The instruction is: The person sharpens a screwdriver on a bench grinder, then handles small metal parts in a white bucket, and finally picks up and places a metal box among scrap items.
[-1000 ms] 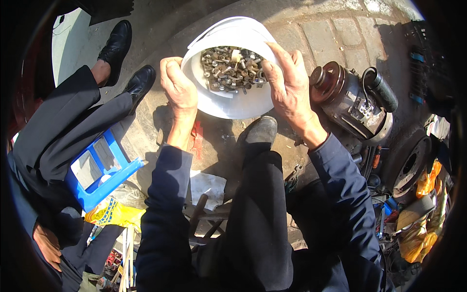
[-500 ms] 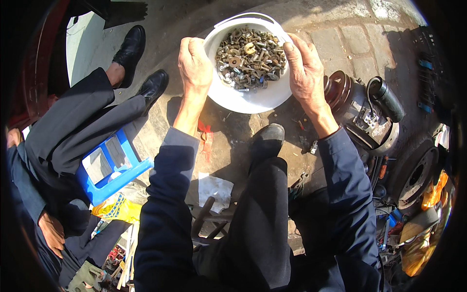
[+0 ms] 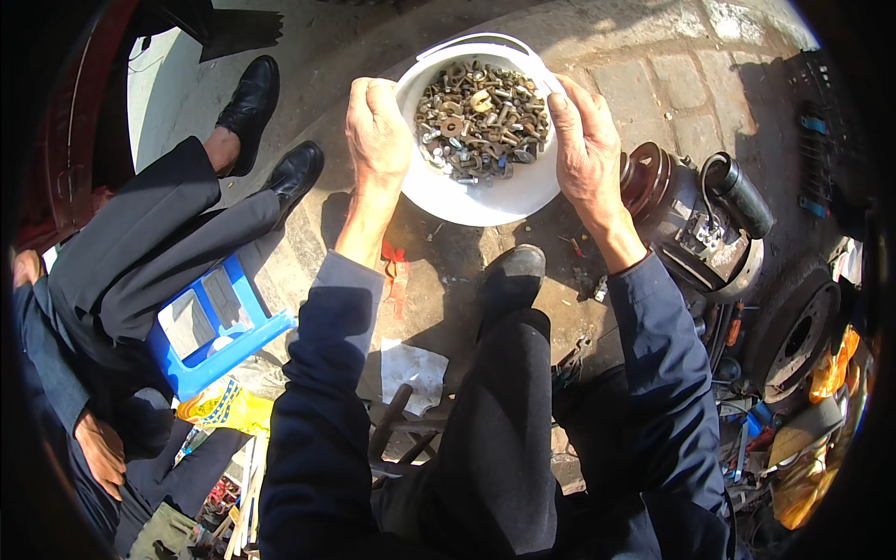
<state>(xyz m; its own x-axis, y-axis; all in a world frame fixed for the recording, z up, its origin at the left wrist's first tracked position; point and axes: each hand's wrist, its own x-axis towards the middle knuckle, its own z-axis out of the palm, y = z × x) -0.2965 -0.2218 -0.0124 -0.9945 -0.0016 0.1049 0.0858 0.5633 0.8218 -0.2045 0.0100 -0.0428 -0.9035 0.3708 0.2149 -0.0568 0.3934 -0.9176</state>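
Note:
A white plastic bucket (image 3: 476, 201), its handle lying over the far rim, is held up at the top middle of the view. Inside it is a pile of mixed bolts, nuts and washers (image 3: 481, 121), some rusty and some shiny. My left hand (image 3: 378, 140) is closed on the bucket's left side. My right hand (image 3: 583, 145) grips the opposite side, thumb on the rim. Below the bucket are my dark shoe and trouser leg (image 3: 509, 280).
At right are a metal motor-like unit (image 3: 700, 243), a black wheel (image 3: 793, 341), scattered tools and orange plastic (image 3: 831, 364). At left, another person's legs and shoes (image 3: 149, 243), a blue plastic stool (image 3: 182, 369) and a yellow bag (image 3: 219, 401). Paper (image 3: 411, 373) and red scraps lie on the ground.
Since a second ago the bucket and both my hands appear slightly higher and further right, with more of its contents showing. Over the last half second they have shifted slightly down.

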